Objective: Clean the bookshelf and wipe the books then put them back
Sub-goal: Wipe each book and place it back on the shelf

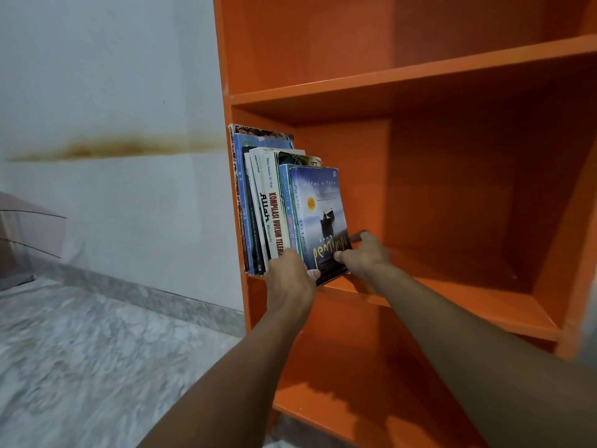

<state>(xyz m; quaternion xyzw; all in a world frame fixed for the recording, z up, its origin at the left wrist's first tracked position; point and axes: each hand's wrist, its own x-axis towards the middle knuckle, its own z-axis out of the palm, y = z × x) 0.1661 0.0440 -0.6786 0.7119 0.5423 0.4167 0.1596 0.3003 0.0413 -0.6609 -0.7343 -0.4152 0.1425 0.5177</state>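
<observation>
An orange bookshelf [403, 79] fills the right half of the head view. Several books [258, 202] stand upright at the left end of its middle shelf [468, 295]. The outermost is a blue book [319, 215], leaning slightly, with its cover facing right. My left hand [290, 276] wraps over the lower ends of the spines, thumb against the blue book's bottom corner. My right hand [365, 253] grips the lower right part of the blue book's cover, thumb and fingers curled on it. The fingertips of my left hand are hidden.
The upper shelf [420, 33] and the lower compartment [371, 399] hold nothing that I can see. A white wall with a brown stain [122, 147] stands left of the bookshelf. A marble-patterned floor [97, 350] lies below, and part of some furniture [19, 240] shows at the far left.
</observation>
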